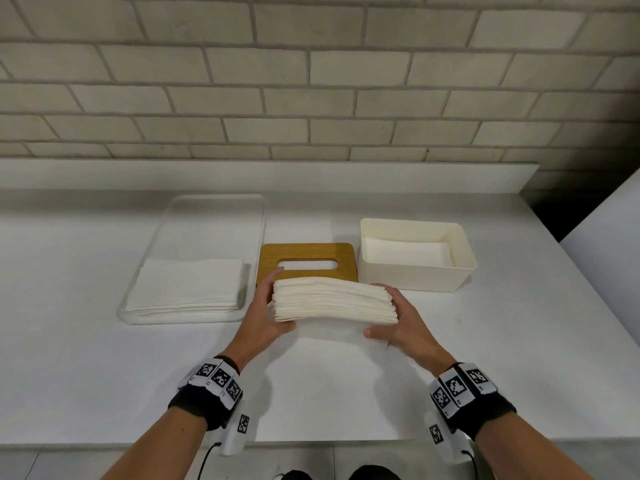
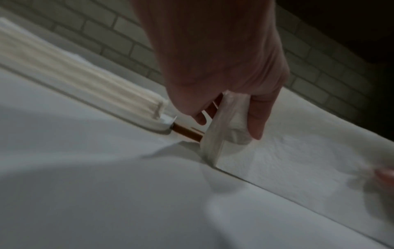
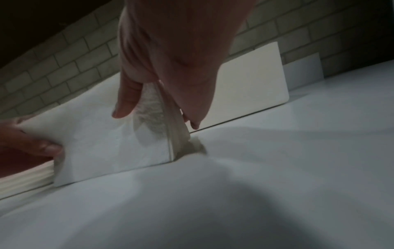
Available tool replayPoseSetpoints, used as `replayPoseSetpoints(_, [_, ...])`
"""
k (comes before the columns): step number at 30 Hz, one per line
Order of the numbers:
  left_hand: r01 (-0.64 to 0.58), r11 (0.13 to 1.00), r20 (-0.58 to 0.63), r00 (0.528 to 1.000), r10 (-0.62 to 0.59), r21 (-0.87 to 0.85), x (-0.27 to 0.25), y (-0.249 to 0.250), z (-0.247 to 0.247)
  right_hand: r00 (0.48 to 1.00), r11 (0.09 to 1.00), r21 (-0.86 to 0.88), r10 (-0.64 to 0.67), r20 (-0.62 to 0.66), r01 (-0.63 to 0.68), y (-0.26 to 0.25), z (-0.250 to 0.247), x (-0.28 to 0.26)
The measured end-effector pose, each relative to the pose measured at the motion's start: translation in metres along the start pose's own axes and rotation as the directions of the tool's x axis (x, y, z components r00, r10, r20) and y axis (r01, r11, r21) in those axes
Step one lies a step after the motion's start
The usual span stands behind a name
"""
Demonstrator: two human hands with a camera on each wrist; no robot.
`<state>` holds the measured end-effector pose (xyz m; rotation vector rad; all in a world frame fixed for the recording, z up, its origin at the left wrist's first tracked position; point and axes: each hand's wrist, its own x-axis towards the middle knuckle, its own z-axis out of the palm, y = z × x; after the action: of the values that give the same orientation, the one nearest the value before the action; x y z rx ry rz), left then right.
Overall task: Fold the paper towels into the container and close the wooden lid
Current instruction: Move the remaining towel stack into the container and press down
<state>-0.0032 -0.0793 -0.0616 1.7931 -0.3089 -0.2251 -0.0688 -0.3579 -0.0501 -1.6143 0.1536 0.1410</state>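
A thick stack of folded white paper towels (image 1: 334,299) stands on its long edge at the table's middle. My left hand (image 1: 273,303) grips its left end and my right hand (image 1: 394,313) grips its right end, thumbs on the near face and fingers behind. The left wrist view shows the left hand (image 2: 228,128) pinching the stack's end (image 2: 213,143). The right wrist view shows the right hand (image 3: 157,119) doing the same on the stack (image 3: 106,143). The wooden lid (image 1: 308,252) with its slot lies flat just behind. The cream container (image 1: 415,275) stands open at the right.
A clear tray (image 1: 214,202) at the left holds another flat pile of paper towels (image 1: 187,285). Something white lies on the container's floor (image 1: 405,254). A brick wall (image 1: 311,81) runs behind the white table (image 1: 329,393), whose front edge is near my wrists.
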Motion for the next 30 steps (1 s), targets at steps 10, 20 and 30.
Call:
replayPoseSetpoints(10, [-0.228, 0.919, 0.156, 0.970, 0.186, 0.321, 0.010, 0.008, -0.008, 0.985, 0.966, -0.194, -0.168, 0.047, 0.173, -0.019, 0.003, 0.009])
replayPoseSetpoints(20, [-0.106, 0.980, 0.117, 0.989, 0.087, 0.167, 0.009, 0.008, -0.006, 0.999, 0.985, -0.168, -0.038, 0.011, 0.039, -0.012, -0.001, 0.008])
replayPoseSetpoints(30, [0.115, 0.993, 0.040, 0.992, -0.117, 0.040, 0.016, 0.000, 0.005, 1.000, 0.990, -0.136, -0.025, -0.018, 0.023, -0.002, 0.002, 0.014])
